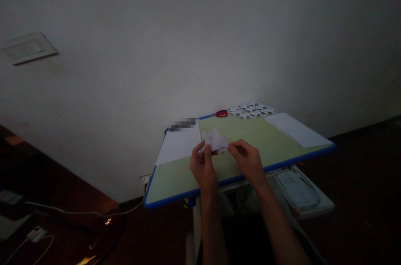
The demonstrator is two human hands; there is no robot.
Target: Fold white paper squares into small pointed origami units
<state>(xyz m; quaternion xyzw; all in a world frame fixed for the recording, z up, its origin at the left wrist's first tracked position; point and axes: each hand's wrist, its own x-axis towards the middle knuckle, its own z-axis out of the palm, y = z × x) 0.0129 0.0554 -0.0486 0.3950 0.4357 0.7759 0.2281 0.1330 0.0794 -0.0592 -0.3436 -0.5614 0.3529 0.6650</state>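
Observation:
A white folded paper piece (215, 140) with pointed corners is held up over the near part of the green table. My left hand (203, 165) grips it from the left, thumb on the front and fingers behind. At its right-hand tip, the thumb and forefinger of my right hand (249, 160) are pinched together on the corner. Several small folded paper pieces (252, 109) lie in a cluster at the table's far edge. Beside them is a pair of scissors with red handles (221, 113).
The green tabletop (175, 181) has a blue rim and stands against a grey wall. White sheets (297, 129) lie at its right, another white sheet (181, 144) at its left. Below the right edge juts a tray (300, 190) with papers. A white cable (84, 213) runs at left.

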